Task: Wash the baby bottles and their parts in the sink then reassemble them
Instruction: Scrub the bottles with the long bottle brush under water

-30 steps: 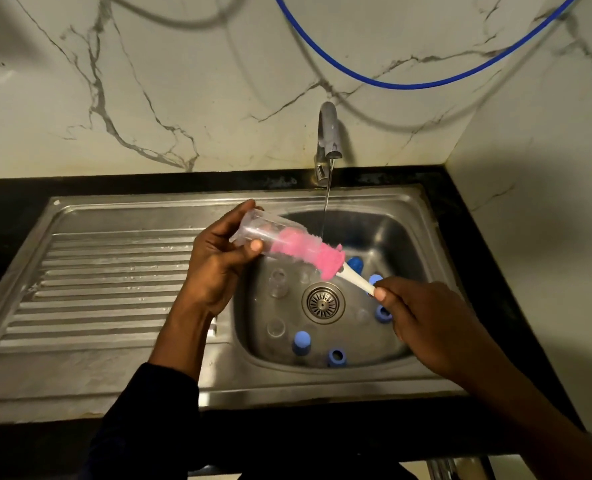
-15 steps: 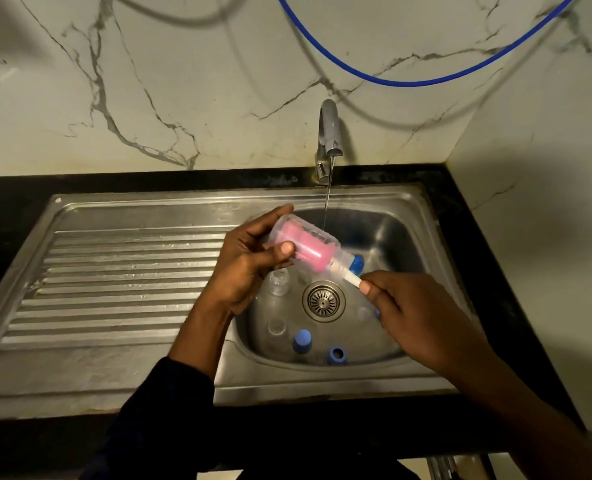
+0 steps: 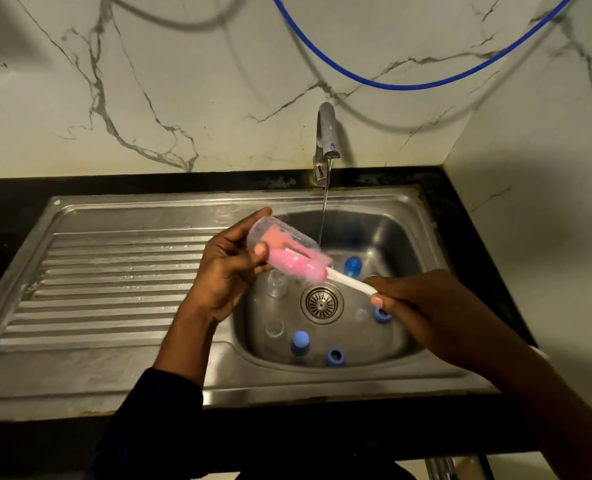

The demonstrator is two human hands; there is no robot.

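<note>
As left grip (image 3: 230, 268) clasps: bottle (image 3: 270, 233) (brush (image 3: 298, 259) inside)

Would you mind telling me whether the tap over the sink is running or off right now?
Running. A thin stream of water falls from the tap spout into the sink basin, just behind the bottle.

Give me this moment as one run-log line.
left hand: holds clear bottle | right hand: holds brush handle | pink sponge: inside bottle | tap: running

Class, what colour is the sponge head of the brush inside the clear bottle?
Pink, seen in the head view: the sponge head.
</note>
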